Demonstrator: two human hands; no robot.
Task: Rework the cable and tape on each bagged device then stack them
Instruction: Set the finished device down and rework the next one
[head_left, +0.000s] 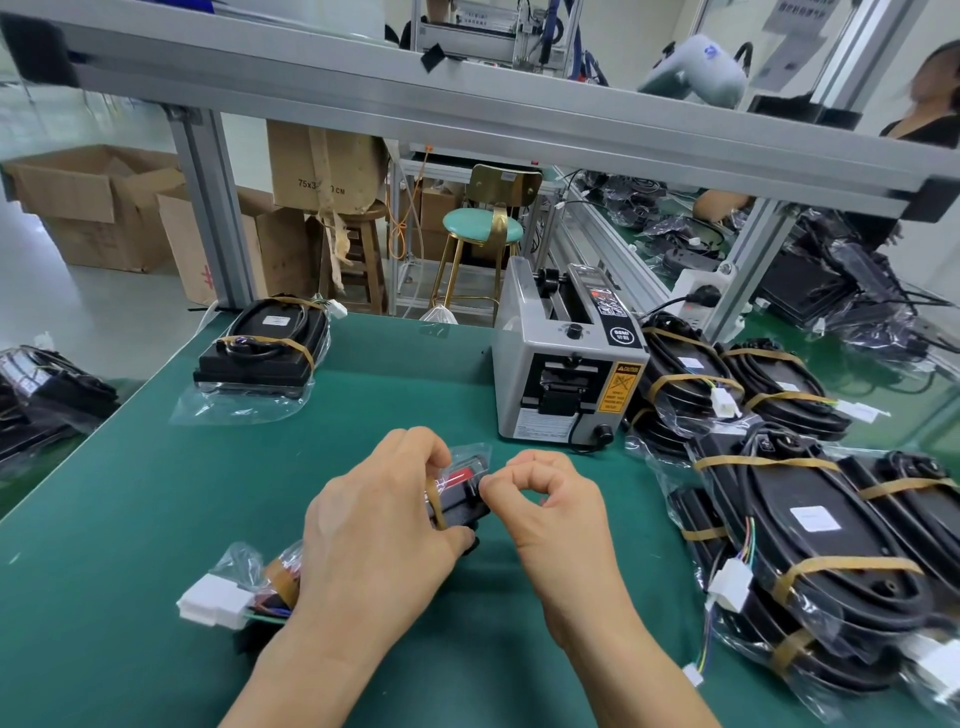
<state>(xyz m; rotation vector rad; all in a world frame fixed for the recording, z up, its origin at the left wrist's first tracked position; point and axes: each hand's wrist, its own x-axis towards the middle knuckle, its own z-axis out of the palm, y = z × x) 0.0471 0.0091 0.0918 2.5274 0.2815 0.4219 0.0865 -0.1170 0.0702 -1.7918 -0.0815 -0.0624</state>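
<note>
A black bagged device (460, 501) lies on the green mat (156, 493) at the centre front, mostly hidden under my hands. My left hand (384, 525) grips it from above, fingers curled round its far end by a brown tape band. My right hand (550, 512) pinches at the bag's right edge with thumb and forefinger. The device's white connector (213, 603) and coloured wires stick out to the left. A taped, bagged device (260, 351) lies at the mat's far left.
A grey tape dispenser (563, 364) stands behind my hands. Several taped bagged devices (810, 525) are piled at the right. More bagged units (47, 395) lie off the mat's left edge. An aluminium frame post (208, 208) rises at the back left.
</note>
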